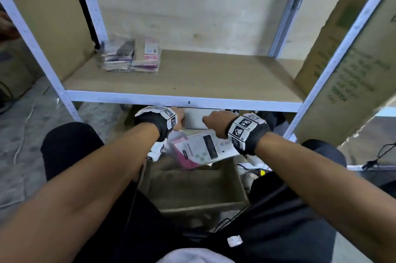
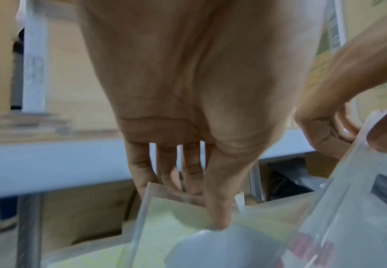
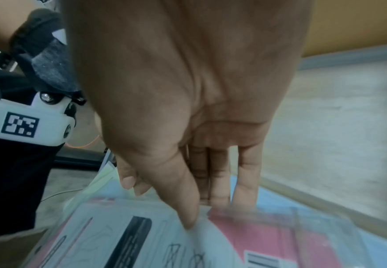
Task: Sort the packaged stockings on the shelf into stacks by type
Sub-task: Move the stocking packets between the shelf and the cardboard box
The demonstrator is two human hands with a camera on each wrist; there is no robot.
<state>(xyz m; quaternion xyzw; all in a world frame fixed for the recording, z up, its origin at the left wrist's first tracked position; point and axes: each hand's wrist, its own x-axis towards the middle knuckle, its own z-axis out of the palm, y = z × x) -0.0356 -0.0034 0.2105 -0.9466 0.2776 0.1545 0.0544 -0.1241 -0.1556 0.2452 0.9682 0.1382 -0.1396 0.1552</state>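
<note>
Two short stacks of packaged stockings stand at the shelf's back left: a grey-dark stack [image 1: 117, 57] and a pink-tan stack [image 1: 146, 57]. Both hands hang just below the shelf's front rail [image 1: 128, 96], over an open cardboard box [image 1: 192, 187]. My left hand [image 1: 179, 120] [image 2: 199, 203] pinches the top edge of a pale yellow packet [image 2: 176, 217] between thumb and fingers. My right hand [image 1: 211, 120] [image 3: 206, 208] pinches the top of a white and pink packet [image 1: 203, 147] [image 3: 142, 235] with a black bar. The two packets overlap.
The wooden shelf board [image 1: 214, 76] is bare to the right of the stacks. White perforated uprights [image 1: 94, 12] frame it. A large printed carton [image 1: 353, 70] leans at the right. Cables [image 1: 246, 168] lie beside the box, and my knees flank it.
</note>
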